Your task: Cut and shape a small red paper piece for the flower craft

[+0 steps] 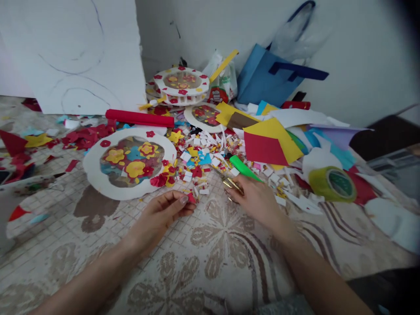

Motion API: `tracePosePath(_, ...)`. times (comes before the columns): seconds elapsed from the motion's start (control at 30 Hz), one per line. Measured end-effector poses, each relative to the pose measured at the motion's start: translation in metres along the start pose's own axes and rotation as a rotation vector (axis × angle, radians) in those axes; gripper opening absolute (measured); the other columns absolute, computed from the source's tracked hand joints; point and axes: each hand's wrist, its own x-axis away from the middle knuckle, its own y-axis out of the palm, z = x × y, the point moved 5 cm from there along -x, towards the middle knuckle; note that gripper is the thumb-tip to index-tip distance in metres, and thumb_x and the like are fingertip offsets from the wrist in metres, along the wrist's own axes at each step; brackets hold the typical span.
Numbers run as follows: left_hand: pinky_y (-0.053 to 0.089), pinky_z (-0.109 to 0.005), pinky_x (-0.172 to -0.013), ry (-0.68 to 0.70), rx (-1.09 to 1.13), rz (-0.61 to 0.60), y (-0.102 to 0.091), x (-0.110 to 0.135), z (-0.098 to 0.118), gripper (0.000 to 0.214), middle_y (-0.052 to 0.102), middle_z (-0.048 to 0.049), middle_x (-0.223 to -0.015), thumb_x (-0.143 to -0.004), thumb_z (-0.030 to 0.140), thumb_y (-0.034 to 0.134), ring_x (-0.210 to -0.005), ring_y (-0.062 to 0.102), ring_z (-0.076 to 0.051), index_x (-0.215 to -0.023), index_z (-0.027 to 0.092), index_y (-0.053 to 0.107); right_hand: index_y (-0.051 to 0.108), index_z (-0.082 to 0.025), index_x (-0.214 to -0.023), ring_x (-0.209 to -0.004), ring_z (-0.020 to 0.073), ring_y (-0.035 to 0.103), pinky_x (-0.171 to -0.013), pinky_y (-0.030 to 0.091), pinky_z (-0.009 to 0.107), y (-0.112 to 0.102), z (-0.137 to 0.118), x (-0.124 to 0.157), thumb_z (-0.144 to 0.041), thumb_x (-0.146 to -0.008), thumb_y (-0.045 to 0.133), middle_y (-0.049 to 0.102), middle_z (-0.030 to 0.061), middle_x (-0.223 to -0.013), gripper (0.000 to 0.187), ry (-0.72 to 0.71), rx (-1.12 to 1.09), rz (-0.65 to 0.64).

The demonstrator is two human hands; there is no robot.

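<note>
Between the thumb and fingers of my left hand [169, 206] is a small red paper piece [190, 198]. My right hand [252, 197] is closed around the gold handles of a pair of scissors [226, 180], whose blades point away to the left over scattered scraps. A green strip [244, 168] lies just beyond the right hand. Left of the hands rests a white scalloped ring [98, 175] with a clear middle, decorated with yellow, red and blue paper flowers. Small white foam cubes [187, 176] and coloured snippets are heaped beyond both hands.
A flowered round box [182, 87] stands near the wall beside a blue bag [256, 74]. A red roll [139, 118], red and yellow sheets [265, 148] and a yellow-green tape roll [333, 183] lie around. A large white board [72, 52] leans at the back left.
</note>
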Motion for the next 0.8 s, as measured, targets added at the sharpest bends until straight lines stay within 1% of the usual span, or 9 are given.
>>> tracePosePath(0.1, 0.050, -0.025, -0.075, -0.005, -0.030, -0.012, 0.002, 0.001, -0.003, 0.015, 0.071, -0.0043, -0.083, -0.075, 0.031, 0.068, -0.076, 0.063, -0.013, -0.078, 0.017, 0.066, 0.060, -0.016, -0.086, -0.080, 0.0224, 0.058, -0.061, 0.036, 0.028, -0.007, -0.004, 0.004, -0.033, -0.087, 0.052, 0.063, 0.0096, -0.089, 0.019, -0.040, -0.088, 0.103)
tracePosePath(0.17, 0.050, -0.025, -0.073, 0.005, -0.091, -0.029, 0.004, 0.002, -0.003, 0.015, 0.071, -0.0044, -0.081, -0.076, 0.032, 0.066, -0.074, 0.063, -0.014, -0.078, 0.017, 0.067, 0.061, -0.017, -0.088, -0.086, 0.0207, 0.057, -0.068, 0.040, 0.029, -0.012, -0.014, 0.007, -0.027, -0.088, 0.049, 0.062, 0.0090, -0.092, 0.016, -0.095, -0.314, 0.144)
tracePosePath(0.2, 0.050, -0.025, -0.072, 0.014, -0.139, -0.039, 0.006, 0.003, -0.002, 0.015, 0.070, -0.0044, -0.079, -0.077, 0.032, 0.066, -0.073, 0.063, -0.014, -0.077, 0.017, 0.067, 0.061, -0.018, -0.090, -0.083, 0.0176, 0.057, -0.069, 0.041, 0.028, -0.010, -0.023, 0.009, -0.025, -0.089, 0.048, 0.062, 0.0070, -0.090, 0.015, -0.159, -0.488, 0.084)
tracePosePath(0.27, 0.050, -0.025, -0.068, 0.037, -0.250, -0.065, 0.010, 0.005, -0.001, 0.016, 0.070, -0.0043, -0.074, -0.078, 0.032, 0.064, -0.070, 0.063, -0.014, -0.076, 0.017, 0.068, 0.061, -0.019, -0.092, -0.076, 0.0138, 0.057, -0.062, 0.042, 0.024, -0.003, -0.042, 0.014, -0.026, -0.089, 0.049, 0.063, 0.0044, -0.088, 0.015, -0.236, -0.797, -0.102)
tracePosePath(0.3, 0.050, -0.025, -0.066, 0.051, -0.300, -0.083, 0.013, 0.006, 0.001, 0.017, 0.069, -0.0042, -0.072, -0.078, 0.032, 0.063, -0.068, 0.062, -0.014, -0.075, 0.017, 0.068, 0.062, -0.019, -0.092, -0.075, 0.0130, 0.057, -0.060, 0.042, 0.023, 0.001, -0.050, 0.017, -0.028, -0.089, 0.049, 0.063, 0.0038, -0.088, 0.016, -0.239, -0.903, -0.182)
tracePosePath(0.37, 0.049, -0.025, -0.063, 0.080, -0.367, -0.114, 0.017, 0.007, 0.003, 0.017, 0.068, -0.0038, -0.068, -0.078, 0.032, 0.063, -0.065, 0.061, -0.014, -0.074, 0.017, 0.068, 0.061, -0.019, -0.093, -0.076, 0.0125, 0.057, -0.061, 0.044, 0.022, 0.006, -0.061, 0.021, -0.027, -0.087, 0.052, 0.063, 0.0032, -0.089, 0.014, -0.219, -1.035, -0.257)
tracePosePath(0.43, 0.049, -0.025, -0.062, 0.099, -0.404, -0.134, 0.020, 0.008, 0.004, 0.018, 0.067, -0.0036, -0.066, -0.077, 0.033, 0.063, -0.063, 0.061, -0.014, -0.072, 0.017, 0.068, 0.061, -0.018, -0.090, -0.074, 0.0121, 0.057, -0.062, 0.044, 0.023, 0.011, -0.067, 0.024, -0.024, -0.085, 0.053, 0.063, 0.0024, -0.085, 0.012, -0.192, -1.089, -0.287)
tracePosePath(0.57, 0.050, -0.026, -0.063, 0.114, -0.430, -0.153, 0.019, 0.007, 0.002, 0.018, 0.067, -0.0034, -0.068, -0.078, 0.034, 0.061, -0.065, 0.061, -0.015, -0.074, 0.017, 0.068, 0.060, -0.016, -0.084, -0.070, 0.0114, 0.055, -0.062, 0.044, 0.023, 0.014, -0.067, 0.024, -0.021, -0.085, 0.052, 0.061, 0.0016, -0.079, 0.010, -0.150, -1.111, -0.266)
tracePosePath(0.8, 0.050, -0.025, -0.065, 0.103, -0.408, -0.176, 0.017, 0.007, -0.002, 0.018, 0.069, -0.0040, -0.071, -0.081, 0.030, 0.059, -0.066, 0.062, -0.014, -0.075, 0.017, 0.068, 0.059, -0.016, -0.086, -0.058, 0.0073, 0.050, -0.053, 0.040, 0.020, 0.016, -0.065, 0.025, -0.023, -0.086, 0.050, 0.058, -0.0015, -0.071, 0.011, -0.077, -1.217, -0.333)
